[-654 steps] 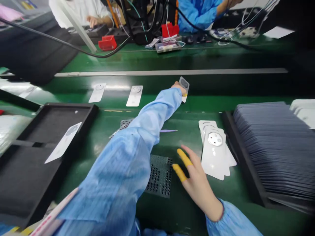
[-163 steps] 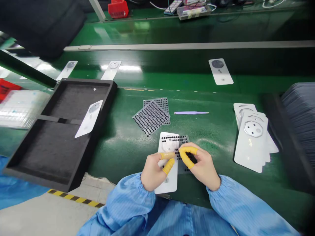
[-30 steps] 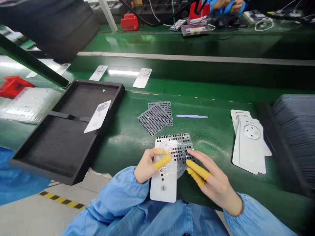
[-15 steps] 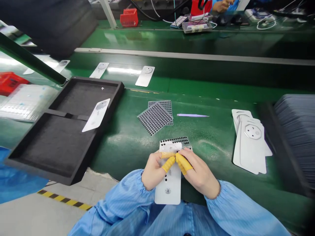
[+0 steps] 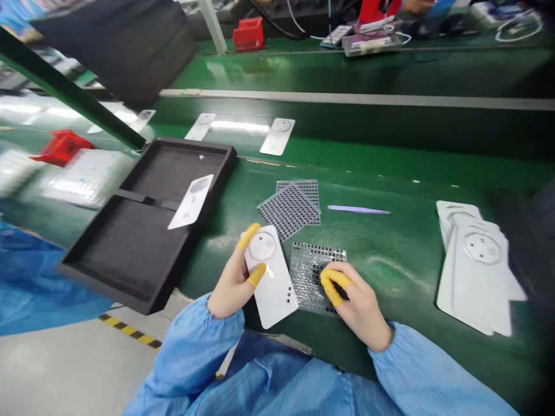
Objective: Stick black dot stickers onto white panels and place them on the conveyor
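My left hand (image 5: 236,280), with yellow finger cots on thumb and a finger, is closed on a white panel (image 5: 274,294) by its left edge. The panel is tilted and shows a round camera-like cutout at its top and small black dots near its lower right edge. Beside it lies a clear sheet of black dots (image 5: 303,277), partly bare of dots. My right hand (image 5: 353,297), also in yellow finger cots, has its fingers pinched together at this sheet. Whatever lies between those fingertips is too small to make out.
Behind are more full dot sheets (image 5: 288,208) and purple tweezers (image 5: 359,209). White panels (image 5: 474,277) are stacked at right. At left, a black tray (image 5: 125,254) has one panel (image 5: 191,202) across its edge. More panels (image 5: 277,137) lie on the green strip beyond.
My hands have moved apart. The left has carried the panel leftward and turned its cutout side up; the right has come down to the dot sheet. The view has shifted left.
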The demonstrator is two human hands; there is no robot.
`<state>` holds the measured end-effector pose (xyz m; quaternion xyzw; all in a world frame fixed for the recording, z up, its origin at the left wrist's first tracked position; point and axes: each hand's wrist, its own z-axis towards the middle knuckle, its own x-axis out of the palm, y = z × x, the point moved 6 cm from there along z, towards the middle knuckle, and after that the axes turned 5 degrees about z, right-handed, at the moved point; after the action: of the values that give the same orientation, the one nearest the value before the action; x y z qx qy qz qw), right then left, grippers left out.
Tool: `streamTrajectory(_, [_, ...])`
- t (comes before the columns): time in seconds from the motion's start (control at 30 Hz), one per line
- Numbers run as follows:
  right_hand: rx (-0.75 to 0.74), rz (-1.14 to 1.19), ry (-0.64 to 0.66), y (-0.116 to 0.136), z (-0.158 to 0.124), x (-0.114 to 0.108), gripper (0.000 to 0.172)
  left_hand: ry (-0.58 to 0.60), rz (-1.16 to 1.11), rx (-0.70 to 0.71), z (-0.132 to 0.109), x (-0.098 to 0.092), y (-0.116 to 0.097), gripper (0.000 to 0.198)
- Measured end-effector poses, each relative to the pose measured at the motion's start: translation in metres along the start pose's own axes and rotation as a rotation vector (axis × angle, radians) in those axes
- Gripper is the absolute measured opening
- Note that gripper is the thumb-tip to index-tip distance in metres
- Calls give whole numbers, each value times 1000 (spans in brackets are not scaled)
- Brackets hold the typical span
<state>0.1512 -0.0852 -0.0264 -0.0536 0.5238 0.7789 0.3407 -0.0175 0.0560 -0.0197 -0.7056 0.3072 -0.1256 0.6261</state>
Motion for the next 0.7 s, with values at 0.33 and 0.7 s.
streamTrajectory(0.33, [-78,-166,-135,55,11,-18,28,-11,-133,194,-46,56,-39,43])
streamTrajectory(0.7, [-241,-397,178,76,1,-10,34,-23,-24,198,-54,53,-41,21])
